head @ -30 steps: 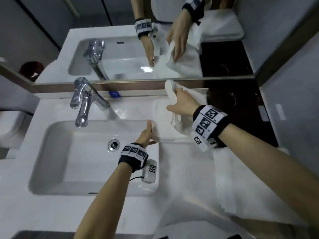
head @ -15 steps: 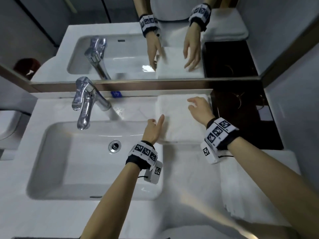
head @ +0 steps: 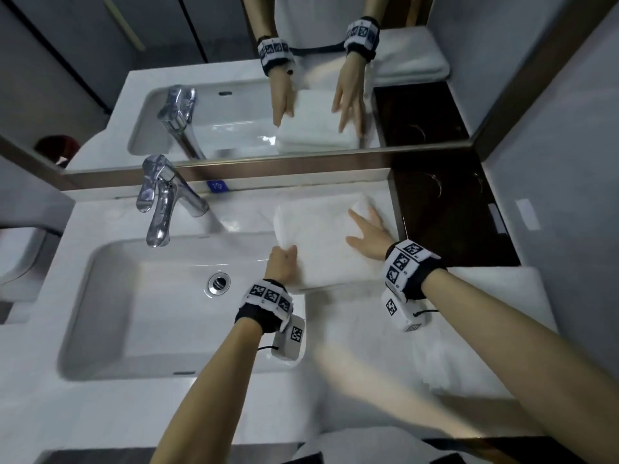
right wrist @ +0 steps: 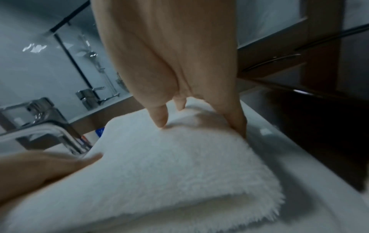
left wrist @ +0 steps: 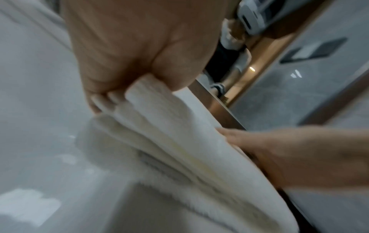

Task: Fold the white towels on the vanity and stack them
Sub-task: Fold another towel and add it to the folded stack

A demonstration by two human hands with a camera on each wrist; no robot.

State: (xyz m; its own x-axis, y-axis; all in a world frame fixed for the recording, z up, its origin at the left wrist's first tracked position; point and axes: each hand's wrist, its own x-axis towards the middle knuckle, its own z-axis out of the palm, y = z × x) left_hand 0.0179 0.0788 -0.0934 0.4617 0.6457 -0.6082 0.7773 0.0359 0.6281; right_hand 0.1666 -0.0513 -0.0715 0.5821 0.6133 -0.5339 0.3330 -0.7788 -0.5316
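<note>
Squaring a folded white towel on the desk beside the sink: left hand fingers clamp its near-left corner, right hand lies on top, fingers apart. Next, probably the spread towel alongside needs folding.
</note>
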